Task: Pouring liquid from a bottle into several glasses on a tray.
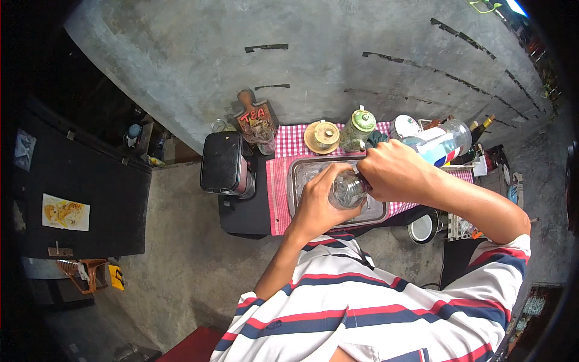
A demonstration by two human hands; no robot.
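Note:
My left hand (pixel 322 196) is wrapped round a clear glass vessel (pixel 347 192), tilted above a rectangular tray (pixel 297 172) with a metallic rim. My right hand (pixel 391 170) is closed in a fist at the right end of that vessel. A small dark bit shows between fist and glass; what the fist grips is hidden. Behind my right wrist is a large clear plastic bottle (pixel 443 145) with a blue, white and red label. I cannot tell whether it touches the hand. Beyond the tray stand a green lidded jar (pixel 360 127) and a tan lidded pot (pixel 325 135) on a saucer.
A black-topped dispenser (pixel 221 163) stands at the table's left end, near a wooden board (pixel 250 114). Red checked cloth (pixel 277 211) covers part of the table. A white bucket (pixel 421 229) sits below at the right. The grey wall (pixel 338 60) rises behind.

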